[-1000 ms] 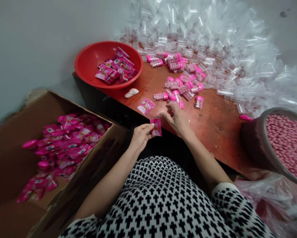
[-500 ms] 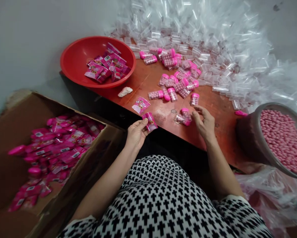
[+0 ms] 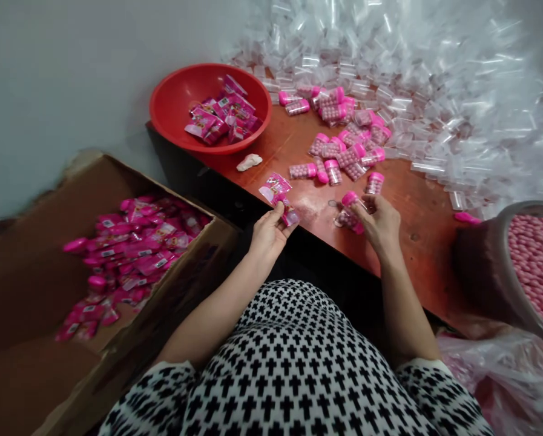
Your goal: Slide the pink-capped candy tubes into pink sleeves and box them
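Note:
My left hand point(image 3: 270, 233) pinches a small pink printed packet point(image 3: 291, 214) between thumb and fingers, just off the table's front edge. Another pink packet point(image 3: 275, 186) lies flat on the wood behind it. At the right, my right hand point(image 3: 381, 223) has its thumb and fingers closed around a small clear jar with a bright pink cap point(image 3: 350, 198); most of the jar's body is hidden. Directly below it lies a jar of pink balls point(image 3: 353, 221). Another capped jar point(image 3: 375, 183) stands just beyond the fingers, near a loose group of filled jars point(image 3: 350, 155).
A red bowl point(image 3: 162, 124) with pink packets stands at the table's left end. An open cardboard box point(image 3: 39, 266) with bagged pink-capped items is at lower left. Empty clear jars point(image 3: 416, 109) heap at the back. A grey tub point(image 3: 484, 260) of pink balls is right.
My right hand has closed on a pink-capped jar and lifted it slightly. My left hand still holds the packet, now turned and tilted. The whole view has shifted, moving things rightward.

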Action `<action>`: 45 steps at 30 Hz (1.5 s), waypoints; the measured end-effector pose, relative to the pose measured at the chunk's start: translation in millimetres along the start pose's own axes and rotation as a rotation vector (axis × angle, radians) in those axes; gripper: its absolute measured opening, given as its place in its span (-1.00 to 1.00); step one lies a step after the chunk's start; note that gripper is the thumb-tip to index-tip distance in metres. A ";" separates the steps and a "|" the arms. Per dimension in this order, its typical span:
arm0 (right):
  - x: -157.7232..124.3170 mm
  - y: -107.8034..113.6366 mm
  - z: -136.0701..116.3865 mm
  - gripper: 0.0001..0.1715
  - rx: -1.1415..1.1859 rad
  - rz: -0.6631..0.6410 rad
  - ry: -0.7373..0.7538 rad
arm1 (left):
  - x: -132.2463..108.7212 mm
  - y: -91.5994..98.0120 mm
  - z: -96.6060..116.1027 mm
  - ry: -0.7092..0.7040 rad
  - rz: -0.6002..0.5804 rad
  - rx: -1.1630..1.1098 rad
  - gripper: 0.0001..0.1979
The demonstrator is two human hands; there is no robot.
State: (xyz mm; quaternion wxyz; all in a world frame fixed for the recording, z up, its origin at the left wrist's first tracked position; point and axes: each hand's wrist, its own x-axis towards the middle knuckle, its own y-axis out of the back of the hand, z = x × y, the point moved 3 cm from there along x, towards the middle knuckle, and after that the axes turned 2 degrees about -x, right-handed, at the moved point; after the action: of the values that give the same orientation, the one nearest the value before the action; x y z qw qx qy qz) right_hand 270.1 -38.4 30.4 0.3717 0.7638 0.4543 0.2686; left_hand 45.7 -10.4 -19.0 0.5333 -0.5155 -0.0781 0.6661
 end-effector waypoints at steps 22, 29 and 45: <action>-79.1 -78.5 -62.5 -0.68 0.986 -0.224 -0.166 | -10.8 -17.6 3.8 -0.125 -0.182 0.023 -0.66; -75.4 -79.1 -57.9 -0.63 0.911 -0.097 -0.062 | -8.2 -18.0 -2.9 -0.050 -0.282 0.160 -0.61; -64.5 -82.3 -53.4 -0.60 1.049 -0.168 -0.154 | -7.5 -18.6 -2.5 -0.083 -0.316 0.382 -0.69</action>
State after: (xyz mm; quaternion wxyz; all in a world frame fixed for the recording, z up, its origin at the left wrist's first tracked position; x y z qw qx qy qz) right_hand 160.9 -53.2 -10.2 -0.0075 0.8254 0.5585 -0.0822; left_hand 58.5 -9.7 -3.4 0.7149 -0.3592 -0.0522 0.5976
